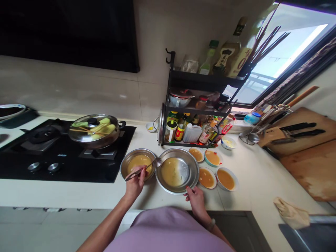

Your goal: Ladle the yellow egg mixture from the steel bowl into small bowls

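In my left hand (136, 183) is a metal ladle (156, 162), the fingers closed round its handle. Its head is over the meeting rims of two steel bowls. The smaller steel bowl (126, 159), under my left hand, holds yellowish liquid. My right hand (196, 200) pinches the near right rim of the larger steel bowl (193, 176). Cloudy yellow liquid lies in this bowl's left part, while bare metal shows at its right. Just right of it stand several small bowls of orange-brown liquid, among them a white bowl (234, 175).
At left, a lidded pan (91, 138) sits on the black gas stove (105, 173). Behind the bowls stands a black rack (207, 79) with bottles and jars. A small dish (228, 148), a knife block (273, 134), cutting boards (307, 157) and a beige cloth (291, 213) are at right.
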The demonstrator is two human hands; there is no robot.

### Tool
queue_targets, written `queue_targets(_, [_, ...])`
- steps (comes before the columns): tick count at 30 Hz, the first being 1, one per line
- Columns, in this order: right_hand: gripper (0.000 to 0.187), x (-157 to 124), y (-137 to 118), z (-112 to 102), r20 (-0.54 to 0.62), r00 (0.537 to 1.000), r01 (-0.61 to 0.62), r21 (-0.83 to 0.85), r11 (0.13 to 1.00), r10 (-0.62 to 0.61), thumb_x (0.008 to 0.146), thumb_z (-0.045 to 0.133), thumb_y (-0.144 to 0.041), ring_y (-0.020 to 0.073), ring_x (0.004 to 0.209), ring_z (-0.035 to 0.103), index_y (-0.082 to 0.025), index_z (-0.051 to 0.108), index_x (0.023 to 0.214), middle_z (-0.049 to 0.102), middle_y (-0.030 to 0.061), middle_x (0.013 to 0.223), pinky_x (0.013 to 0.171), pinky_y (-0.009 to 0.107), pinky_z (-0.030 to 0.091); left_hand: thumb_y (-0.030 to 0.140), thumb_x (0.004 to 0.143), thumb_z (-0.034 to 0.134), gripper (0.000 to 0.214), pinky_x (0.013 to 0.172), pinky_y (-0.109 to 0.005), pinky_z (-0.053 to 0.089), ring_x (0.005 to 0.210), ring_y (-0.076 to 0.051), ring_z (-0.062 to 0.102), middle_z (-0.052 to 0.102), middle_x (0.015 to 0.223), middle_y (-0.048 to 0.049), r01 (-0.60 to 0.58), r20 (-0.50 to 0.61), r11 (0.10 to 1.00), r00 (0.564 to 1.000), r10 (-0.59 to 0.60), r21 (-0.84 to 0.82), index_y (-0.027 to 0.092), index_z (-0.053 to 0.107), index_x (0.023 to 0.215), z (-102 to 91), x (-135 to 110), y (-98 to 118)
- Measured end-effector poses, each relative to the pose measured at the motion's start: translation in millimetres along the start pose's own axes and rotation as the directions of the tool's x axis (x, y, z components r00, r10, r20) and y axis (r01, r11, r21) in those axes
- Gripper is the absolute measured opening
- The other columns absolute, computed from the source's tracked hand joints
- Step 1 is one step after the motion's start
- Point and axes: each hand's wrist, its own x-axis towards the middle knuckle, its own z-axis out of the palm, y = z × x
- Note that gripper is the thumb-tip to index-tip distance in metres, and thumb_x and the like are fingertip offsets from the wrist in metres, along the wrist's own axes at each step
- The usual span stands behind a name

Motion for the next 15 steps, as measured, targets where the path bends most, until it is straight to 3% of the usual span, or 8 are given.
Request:
queue_targets(5, [0.027, -0.2, 1.7, 0.7, -0.01, 1.0, 0.002, 0.005, 1.0, -0.002, 0.064, 0.057, -0.047, 0.0154, 0.036, 0.052, -0.02, 0.056, 0.058, 0.062, 0.0029, 0.047, 0.041, 0.026, 0.04, 0.031, 0.091, 0.045, 0.024, 0.064, -0.028, 0.053, 0.065, -0.016, 0.065, 0.068, 0.074, -0.0058, -0.169, 0.124, 0.985, 0.979, 0.163, 0.038, 0.019, 0.066, 0.088, 30.6, 4.5, 9.9])
queue_targets(8, [0.027, -0.4, 3.1, 1.3, -0.012, 1.0, 0.004, 0.018, 1.0, -0.004, 0.063, 0.057, -0.047, 0.0148, 0.036, 0.052, -0.02, 0.056, 0.059, 0.062, 0.003, 0.048, 0.041, 0.026, 0.039, 0.03, 0.09, 0.045, 0.024, 0.066, -0.028, 0.054, 0.067, -0.017, 0.067, 0.07, 0.076, -0.0071, -0.162, 0.177, 0.987, 0.971, 0.159, 0.006, 0.019, 0.066, 0.088, 43.5, 5.3, 10.5])
queue_targets(10, [0.028, -0.3, 4.2, 1.7, -0.011, 1.0, 0.001, 0.024, 1.0, 0.0, 0.063, 0.058, -0.047, 0.0146, 0.035, 0.051, -0.02, 0.057, 0.059, 0.061, 0.0027, 0.047, 0.04, 0.025, 0.039, 0.031, 0.089, 0.046, 0.026, 0.067, -0.031, 0.055, 0.068, -0.02, 0.069, 0.071, 0.074, -0.0086, -0.067, 0.164, 0.998, 0.984, 0.064, 0.009, 0.017, 0.067, 0.085, 48.2, 5.6, 7.4])
queue_targets(12, [0.028, -0.1, 5.5, 1.9, -0.009, 1.0, -0.003, 0.034, 0.999, 0.004, 0.062, 0.058, -0.048, 0.0145, 0.035, 0.051, -0.02, 0.057, 0.058, 0.061, 0.0025, 0.047, 0.04, 0.025, 0.039, 0.036, 0.088, 0.047, 0.029, 0.065, -0.033, 0.055, 0.063, -0.022, 0.07, 0.072, 0.067, -0.0092, 0.117, 0.121, 0.993, 0.986, -0.116, -0.006, 0.016, 0.067, 0.081, 49.8, 6.4, 1.8])
queue_targets(15, [0.029, 0.2, 7.5, 2.0, -0.007, 1.0, -0.006, 0.052, 0.999, 0.006, 0.063, 0.058, -0.048, 0.0149, 0.035, 0.051, -0.02, 0.057, 0.058, 0.061, 0.0025, 0.047, 0.04, 0.026, 0.039, 0.043, 0.085, 0.049, 0.034, 0.056, -0.034, 0.056, 0.054, -0.025, 0.07, 0.071, 0.059, -0.0093, 0.423, 0.092, 0.891, 0.906, -0.413, -0.166, 0.014, 0.067, 0.084, 48.7, 7.7, -8.3])
